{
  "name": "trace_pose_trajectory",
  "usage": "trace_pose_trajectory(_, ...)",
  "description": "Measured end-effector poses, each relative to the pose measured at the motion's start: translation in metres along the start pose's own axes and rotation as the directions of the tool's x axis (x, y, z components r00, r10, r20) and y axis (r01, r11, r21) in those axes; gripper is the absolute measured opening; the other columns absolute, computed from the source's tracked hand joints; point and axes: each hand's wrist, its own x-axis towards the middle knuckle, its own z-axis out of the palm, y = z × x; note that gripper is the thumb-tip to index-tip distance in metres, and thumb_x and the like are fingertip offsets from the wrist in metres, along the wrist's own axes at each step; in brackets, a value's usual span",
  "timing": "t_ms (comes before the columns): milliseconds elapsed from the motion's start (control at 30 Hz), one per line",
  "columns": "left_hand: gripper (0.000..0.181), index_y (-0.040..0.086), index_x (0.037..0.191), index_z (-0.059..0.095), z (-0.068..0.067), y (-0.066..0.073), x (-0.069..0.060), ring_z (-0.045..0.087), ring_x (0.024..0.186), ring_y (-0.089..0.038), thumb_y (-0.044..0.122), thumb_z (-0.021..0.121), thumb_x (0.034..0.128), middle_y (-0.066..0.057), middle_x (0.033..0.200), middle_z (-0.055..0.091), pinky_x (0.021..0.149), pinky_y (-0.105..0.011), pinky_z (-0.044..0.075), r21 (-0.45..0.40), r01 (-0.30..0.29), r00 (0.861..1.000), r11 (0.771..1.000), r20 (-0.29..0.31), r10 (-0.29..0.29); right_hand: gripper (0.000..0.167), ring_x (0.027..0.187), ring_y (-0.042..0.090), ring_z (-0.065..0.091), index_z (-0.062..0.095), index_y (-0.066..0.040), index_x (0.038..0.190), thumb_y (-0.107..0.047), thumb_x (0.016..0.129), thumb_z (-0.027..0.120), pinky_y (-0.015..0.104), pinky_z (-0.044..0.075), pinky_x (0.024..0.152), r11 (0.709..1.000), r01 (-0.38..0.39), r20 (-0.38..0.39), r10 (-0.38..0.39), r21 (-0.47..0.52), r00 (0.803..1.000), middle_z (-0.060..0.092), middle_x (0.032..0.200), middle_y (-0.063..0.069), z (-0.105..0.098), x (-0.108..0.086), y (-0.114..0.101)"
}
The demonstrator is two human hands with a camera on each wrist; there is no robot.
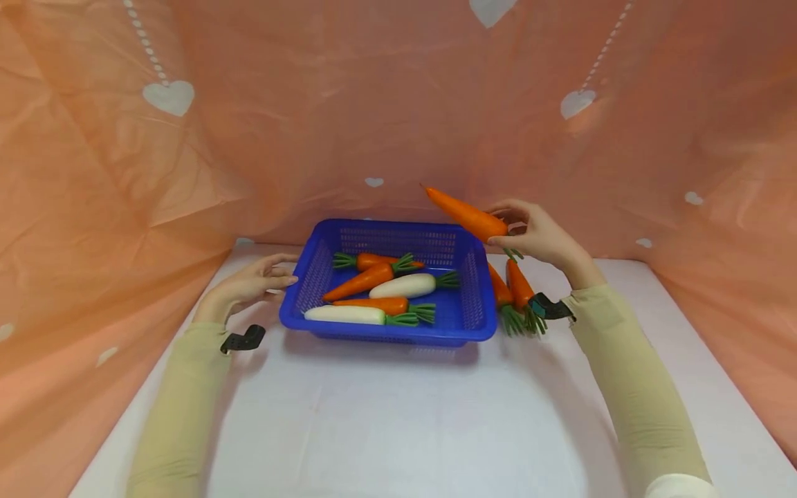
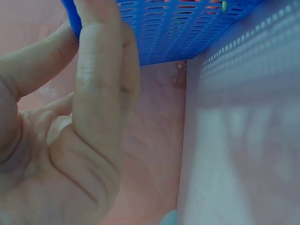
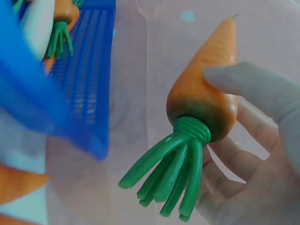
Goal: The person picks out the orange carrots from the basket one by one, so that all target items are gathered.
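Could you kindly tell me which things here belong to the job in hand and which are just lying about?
Apparently part of the job:
right hand, holding a carrot
basket, left hand at its rim
three carrots, two radishes inside
two loose carrots alongside

Probably just there:
white tabletop
heart-patterned backdrop
black wristbands

A draped booth, with heart-printed orange sheeting (image 1: 386, 104) enclosing a white tabletop (image 1: 386, 422).
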Motion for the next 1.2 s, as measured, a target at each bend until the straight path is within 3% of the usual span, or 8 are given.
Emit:
trace_pose_trajectory(233,0.063,0.003,0.148,0.022,-0.002,0.001,-0.002,0.062,0.099,-0.019,0.014,0.057,0.0972,-0.029,0.134,0.043,0.087,-0.042,0.05,0.001,-0.008,1.0,1.0,0.007,0.008,0.054,0.111,0.025,0.051,0.049,-0.01,0.136,-0.023,0.088,0.071,0.025,0.045,0.087,0.988,-0.152,-0.113,0.156,0.041,0.981,0.052,0.129,0.011,-0.016,-0.033,0.028)
trace_pose_trajectory(433,0.062,0.004,0.148,0.023,-0.003,0.0,-0.003,0.063,0.098,-0.02,0.015,0.057,0.0972,-0.027,0.132,0.045,0.087,-0.043,0.05,-0.001,0.003,1.0,1.0,-0.009,-0.003,0.061,0.11,0.02,0.048,0.043,-0.011,0.14,-0.036,0.09,0.067,0.034,0.042,0.093,0.955,-0.285,-0.173,0.295,0.08,0.94,0.047,0.134,0.011,-0.033,-0.058,0.05)
trace_pose_trajectory(533,0.063,0.004,0.148,0.023,-0.003,0.001,-0.004,0.062,0.099,-0.021,0.014,0.058,0.097,-0.027,0.133,0.044,0.089,-0.045,0.049,0.0,0.011,1.0,1.0,-0.013,-0.011,0.063,0.11,0.015,0.046,0.039,-0.01,0.142,-0.036,0.091,0.065,0.035,0.039,0.094,0.937,-0.332,-0.165,0.346,0.109,0.924,0.046,0.133,0.008,-0.04,-0.074,0.063)
trace_pose_trajectory(633,0.062,0.004,0.148,0.023,-0.002,0.002,-0.003,0.062,0.099,-0.02,0.013,0.057,0.0972,-0.027,0.134,0.044,0.088,-0.044,0.049,0.002,0.005,1.0,1.0,-0.005,-0.005,0.058,0.106,0.008,0.048,0.04,-0.01,0.141,-0.033,0.093,0.063,0.026,0.044,0.087,0.932,-0.338,-0.148,0.356,0.129,0.923,0.048,0.128,0.004,-0.046,-0.09,0.077)
trace_pose_trajectory(767,0.061,0.003,0.147,0.025,-0.001,0.002,-0.001,0.062,0.098,-0.02,0.014,0.058,0.097,-0.027,0.134,0.043,0.088,-0.044,0.05,-0.009,-0.002,1.0,1.0,0.0,0.002,0.059,0.097,0.003,0.054,0.037,-0.006,0.141,-0.034,0.094,0.061,0.019,0.048,0.078,0.923,-0.362,-0.117,0.377,0.13,0.919,0.049,0.125,0.009,-0.049,-0.104,0.091)
trace_pose_trajectory(967,0.062,0.003,0.148,0.023,0.0,0.002,-0.001,0.063,0.098,-0.021,0.015,0.058,0.0972,-0.026,0.131,0.046,0.088,-0.045,0.049,0.002,0.006,1.0,1.0,0.003,-0.006,0.066,0.089,-0.002,0.059,0.03,0.005,0.142,-0.034,0.096,0.058,0.021,0.051,0.077,0.9,-0.411,-0.089,0.426,0.142,0.901,0.051,0.12,0.014,-0.044,-0.113,0.107)
trace_pose_trajectory(1200,0.064,0.002,0.149,0.02,-0.001,0.005,-0.004,0.062,0.096,-0.019,0.015,0.057,0.0977,-0.028,0.131,0.046,0.083,-0.04,0.052,0.023,0.002,1.0,1.0,0.015,-0.003,0.07,0.087,-0.002,0.059,0.029,0.006,0.143,-0.037,0.096,0.056,0.024,0.052,0.079,0.87,-0.465,-0.07,0.48,0.167,0.874,0.042,0.131,0.029,-0.03,-0.117,0.121)
